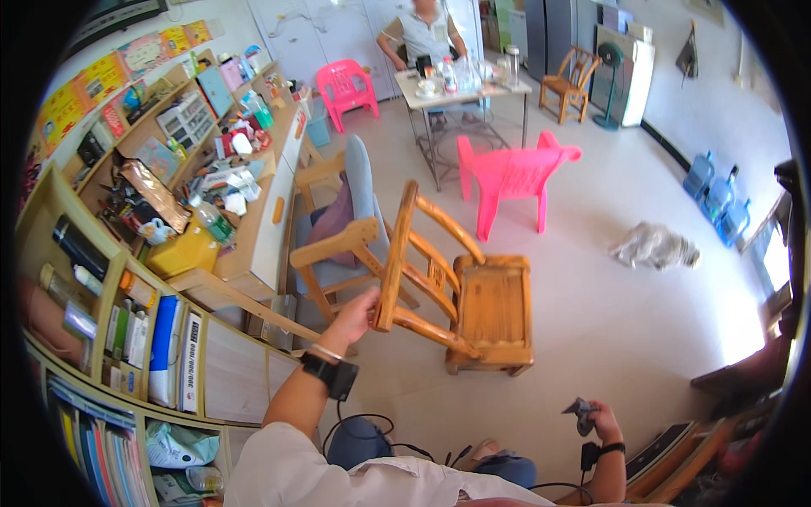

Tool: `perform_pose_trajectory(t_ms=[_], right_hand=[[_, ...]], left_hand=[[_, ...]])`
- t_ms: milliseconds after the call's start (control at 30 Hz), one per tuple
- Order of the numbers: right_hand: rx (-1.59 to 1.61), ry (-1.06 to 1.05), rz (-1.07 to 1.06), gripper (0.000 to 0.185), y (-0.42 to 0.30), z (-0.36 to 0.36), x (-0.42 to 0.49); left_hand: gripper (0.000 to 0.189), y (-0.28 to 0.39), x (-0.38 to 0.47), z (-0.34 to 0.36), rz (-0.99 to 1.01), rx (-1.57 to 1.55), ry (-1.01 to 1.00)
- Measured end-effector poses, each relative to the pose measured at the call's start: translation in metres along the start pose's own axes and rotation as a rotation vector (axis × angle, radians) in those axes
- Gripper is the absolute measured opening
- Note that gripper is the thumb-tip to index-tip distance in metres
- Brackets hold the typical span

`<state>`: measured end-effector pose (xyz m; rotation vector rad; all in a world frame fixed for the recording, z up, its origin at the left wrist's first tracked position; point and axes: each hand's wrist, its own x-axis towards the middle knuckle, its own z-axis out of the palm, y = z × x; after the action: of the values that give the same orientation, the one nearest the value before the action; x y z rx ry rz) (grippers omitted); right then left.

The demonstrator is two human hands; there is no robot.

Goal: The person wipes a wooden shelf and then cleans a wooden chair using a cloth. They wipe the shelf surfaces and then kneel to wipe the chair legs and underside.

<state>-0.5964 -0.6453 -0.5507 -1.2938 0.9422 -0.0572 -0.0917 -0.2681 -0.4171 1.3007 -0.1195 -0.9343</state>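
Observation:
My left hand grips the near end of the top rail on a wooden chair. The chair's curved backrest points left towards me, and its slatted seat lies to the right. Lower right, my right hand holds a crumpled dark grey cloth, away from the chair. Black devices with cables are strapped to both my wrists. Behind the wooden chair's backrest stands an armchair with blue-grey upholstery and wooden arms, a mauve cushion on its seat.
A cluttered desk and shelf unit line the left. Pink plastic chairs stand near a table, where a person sits. A grey furry animal lies on the floor, near water jugs. A fan stands at the back.

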Motion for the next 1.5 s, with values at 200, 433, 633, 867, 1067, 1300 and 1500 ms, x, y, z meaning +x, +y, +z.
perform_pose_trajectory(t_ms=[200,433,633,867,1067,1300,1500], right_hand=[[0.344,0.260,0.025,0.036,-0.051,-0.065,-0.127],[-0.781,0.191,0.232,0.023,-0.060,-0.146,-0.200],[-1.774,-0.099,-0.199,0.014,-0.077,-0.187,-0.190],[0.014,0.321,0.213,0.033,-0.148,-0.195,-0.154],[-0.171,0.369,0.309,0.033,-0.158,-0.293,-0.115],[-0.143,0.448,0.219,0.037,-0.173,-0.428,-0.088],[-0.377,0.462,0.119,0.038,-0.219,-0.504,-0.025]], left_hand=[[0.041,-0.008,0.024,0.033,0.057,0.660,0.270],[0.038,-0.020,-0.002,0.032,-0.207,0.864,0.250],[0.029,-0.023,-0.064,0.054,-0.148,0.552,0.194],[0.021,-0.040,-0.156,0.069,-0.465,0.498,0.320],[0.020,-0.048,-0.223,0.063,-0.852,1.237,0.424],[0.021,-0.057,-0.115,0.154,-0.784,1.493,0.589],[0.031,-0.042,0.088,0.331,-0.285,1.161,0.171]])
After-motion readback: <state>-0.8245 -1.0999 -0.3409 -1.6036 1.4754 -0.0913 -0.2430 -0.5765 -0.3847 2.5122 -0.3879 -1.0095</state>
